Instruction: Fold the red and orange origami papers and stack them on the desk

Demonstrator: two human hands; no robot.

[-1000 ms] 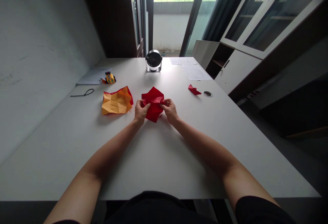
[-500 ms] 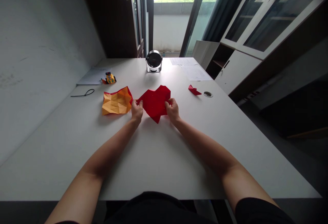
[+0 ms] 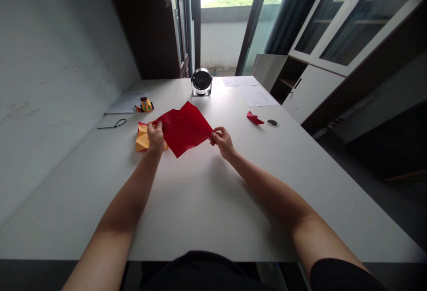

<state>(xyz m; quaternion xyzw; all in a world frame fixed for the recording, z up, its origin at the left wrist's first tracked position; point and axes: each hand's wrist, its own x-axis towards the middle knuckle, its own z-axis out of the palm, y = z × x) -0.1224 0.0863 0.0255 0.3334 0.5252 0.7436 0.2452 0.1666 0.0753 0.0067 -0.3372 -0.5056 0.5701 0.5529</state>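
At the far left, a black cord (image 3: 113,125) lay on the white table (image 3: 207,211), with a small yellow toy (image 3: 146,104) beyond it. The orange creased paper (image 3: 143,137) sat partly under the left hand (image 3: 155,136), whose fingers were pinched on the left corner of the red paper sheet (image 3: 184,127). The sheet was spread open just above the table between both hands. The right hand (image 3: 223,141) was pinched on its right corner. Further right lay a small red folded piece (image 3: 254,118).
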